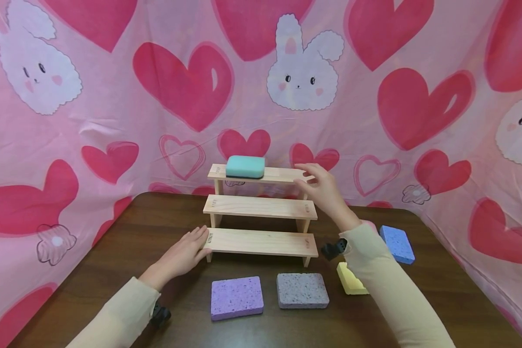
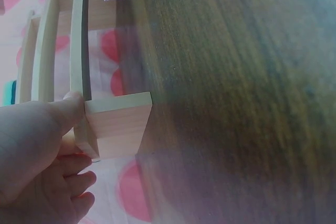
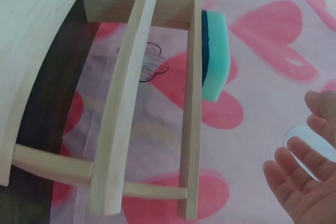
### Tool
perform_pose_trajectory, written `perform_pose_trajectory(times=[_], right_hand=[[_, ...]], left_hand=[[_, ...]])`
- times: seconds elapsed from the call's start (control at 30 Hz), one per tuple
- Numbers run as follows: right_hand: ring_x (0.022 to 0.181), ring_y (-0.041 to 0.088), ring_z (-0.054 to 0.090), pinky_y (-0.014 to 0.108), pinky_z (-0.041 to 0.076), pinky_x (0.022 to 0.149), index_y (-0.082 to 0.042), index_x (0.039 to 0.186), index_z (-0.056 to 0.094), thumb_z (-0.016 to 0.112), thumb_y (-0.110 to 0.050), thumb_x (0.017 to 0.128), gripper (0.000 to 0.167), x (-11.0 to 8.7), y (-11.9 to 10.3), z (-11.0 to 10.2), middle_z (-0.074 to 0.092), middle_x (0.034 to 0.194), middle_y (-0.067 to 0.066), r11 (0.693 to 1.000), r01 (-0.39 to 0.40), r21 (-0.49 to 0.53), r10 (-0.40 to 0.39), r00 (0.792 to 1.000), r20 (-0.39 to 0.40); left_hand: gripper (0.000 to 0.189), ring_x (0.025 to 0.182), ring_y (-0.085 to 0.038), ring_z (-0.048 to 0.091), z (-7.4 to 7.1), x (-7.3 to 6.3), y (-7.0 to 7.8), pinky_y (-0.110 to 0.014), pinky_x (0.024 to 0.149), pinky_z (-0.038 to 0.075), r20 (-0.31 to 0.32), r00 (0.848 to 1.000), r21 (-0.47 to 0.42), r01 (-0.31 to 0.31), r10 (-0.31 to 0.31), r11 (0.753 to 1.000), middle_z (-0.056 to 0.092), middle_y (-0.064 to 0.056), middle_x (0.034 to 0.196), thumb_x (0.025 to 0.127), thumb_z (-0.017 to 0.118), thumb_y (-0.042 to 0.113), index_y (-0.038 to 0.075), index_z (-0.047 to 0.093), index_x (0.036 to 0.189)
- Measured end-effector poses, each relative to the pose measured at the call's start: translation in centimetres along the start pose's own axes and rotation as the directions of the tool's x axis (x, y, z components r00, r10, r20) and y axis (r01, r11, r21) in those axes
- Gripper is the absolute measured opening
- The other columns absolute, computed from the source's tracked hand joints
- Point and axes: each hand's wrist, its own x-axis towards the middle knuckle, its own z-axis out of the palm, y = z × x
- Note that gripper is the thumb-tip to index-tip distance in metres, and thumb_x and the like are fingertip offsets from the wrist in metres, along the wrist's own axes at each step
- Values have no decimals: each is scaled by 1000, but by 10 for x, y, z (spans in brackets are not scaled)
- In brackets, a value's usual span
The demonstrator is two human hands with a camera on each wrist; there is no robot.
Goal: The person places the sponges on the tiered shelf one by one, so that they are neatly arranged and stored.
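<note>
Pale wood forms a three-tier rack [image 1: 261, 207] on the dark table [image 1: 156, 217], its long steps running left to right; a dark-based teal foam sponge [image 1: 245, 166], rectangular with rounded corners, lies flat left of centre on the top step [image 1: 282, 175], long axis along it. The left hand [image 1: 180, 256] grips the lowest step's [image 1: 261, 242] left end; the right hand [image 1: 321, 187], loosely spread, holds nothing near the top step's right end.

A pink cloth [image 1: 252, 116] covers the far, left and right sides, printed with red hearts [image 1: 184, 87], white rabbits [image 1: 303, 86] and outlined flowers [image 1: 56, 244]. The dark brown counter [image 1: 156, 222] has wood grain and rounded far corners, its near part catching pale light.
</note>
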Motion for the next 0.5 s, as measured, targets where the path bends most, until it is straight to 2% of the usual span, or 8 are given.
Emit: perform_pose_trajectory(times=[0.3,0.5], right_hand=[[93,33,53,51,48,80,1,119,59,70,-2,80,40,-23,13,-14,57,104,19,1000,-21,-3,21,999,-38],[96,29,54,52,48,80,-2,122,57,70,-6,82,42,-40,25,-23,57,111,16,998,-65,-16,65,997,-43]], left_hand=[[58,126,-43,32,-1,0,0,-53,102,25,4,1000,-1,-5,5,1000,37,-30,136,90,60,25,-14,41,130],[59,127,-43,32,-1,0,1,-53,103,25,7,1000,-7,3,-3,1000,37,-29,136,90,60,25,-14,41,130]])
